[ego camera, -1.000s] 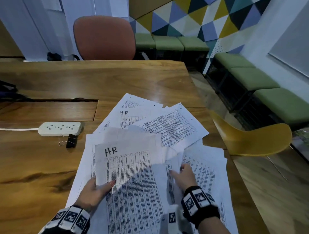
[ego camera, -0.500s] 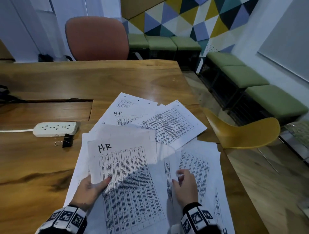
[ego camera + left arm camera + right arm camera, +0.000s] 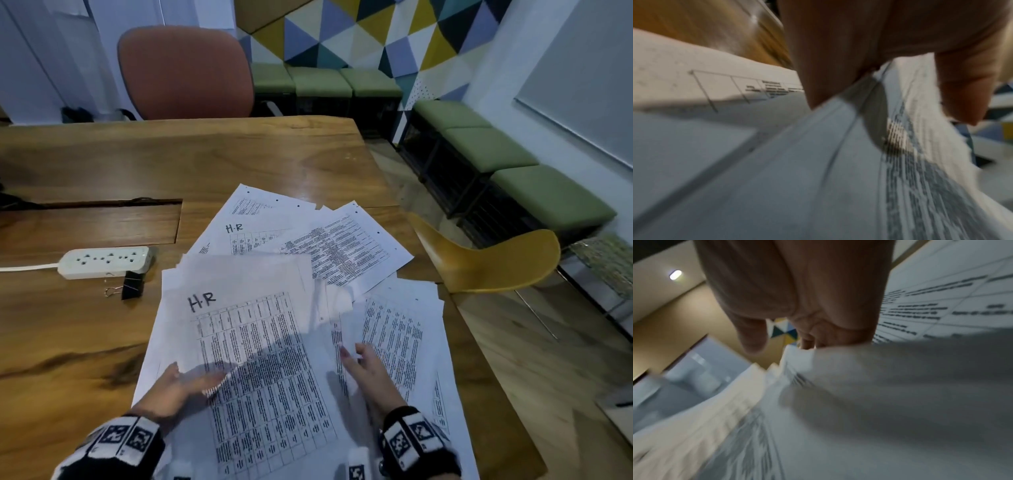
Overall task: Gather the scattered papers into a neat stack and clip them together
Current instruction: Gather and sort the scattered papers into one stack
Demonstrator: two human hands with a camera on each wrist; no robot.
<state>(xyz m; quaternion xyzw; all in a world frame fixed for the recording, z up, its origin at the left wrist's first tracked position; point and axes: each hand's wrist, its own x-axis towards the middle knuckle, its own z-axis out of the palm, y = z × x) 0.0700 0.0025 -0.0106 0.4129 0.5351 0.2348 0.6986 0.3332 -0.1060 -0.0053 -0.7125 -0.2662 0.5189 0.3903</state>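
Note:
Printed white papers lie fanned over the wooden table (image 3: 85, 342). My left hand (image 3: 185, 383) grips the left edge of the near pile, topped by a sheet marked "H.R" (image 3: 253, 339), with the thumb (image 3: 966, 97) on top. My right hand (image 3: 366, 370) is at the pile's right edge. Its fingers are tucked behind the raised sheets (image 3: 838, 378) and its thumb (image 3: 752, 337) stands clear. More sheets (image 3: 342, 246) spread beyond, and others (image 3: 397, 329) lie to the right. A black binder clip (image 3: 132, 289) lies left of the papers.
A white power strip (image 3: 106, 262) with its cord sits just behind the clip. A yellow chair (image 3: 486, 263) stands at the table's right edge and an orange chair (image 3: 185, 72) at the far side. Green benches (image 3: 548, 198) line the walls.
My right hand has drawn back toward me from flat on the right-hand sheets to the pile's right edge. The top sheets now lift and blur. My left hand keeps its hold.

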